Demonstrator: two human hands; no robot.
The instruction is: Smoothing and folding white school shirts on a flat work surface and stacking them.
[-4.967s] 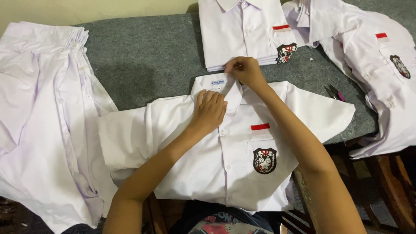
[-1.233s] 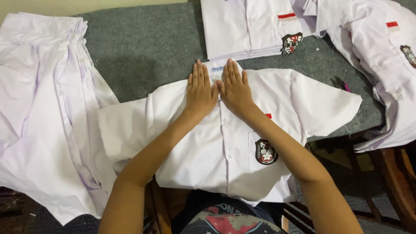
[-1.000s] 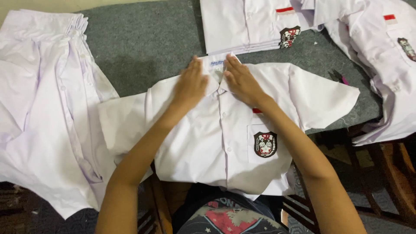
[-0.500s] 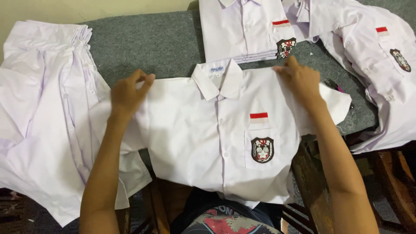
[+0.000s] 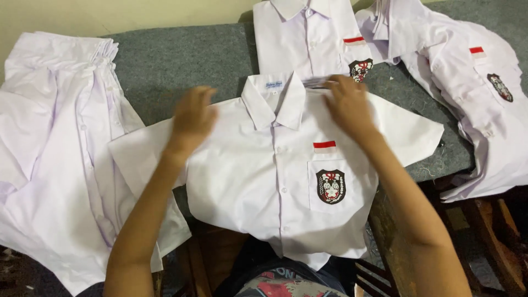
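Here the smooth white cotton shirt point(image 5: 275, 181) lies buttoned and flat on coarse grey felt point(image 5: 176, 60); left hand point(image 5: 193, 118) and right hand point(image 5: 346, 104) press its shoulders, fingers spread wide, holding nothing

Grey felt table point(image 5: 181, 60), shirt pile point(image 5: 49, 137) (white), folded shirt point(image 5: 308, 38)

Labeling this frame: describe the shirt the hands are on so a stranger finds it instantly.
Start at the grey felt table. At its near edge, centre, lies a white short-sleeved shirt spread face up, the left hand and right hand on its shoulders. Unlike the folded shirt behind and the piles either side, its sleeves are spread wide.
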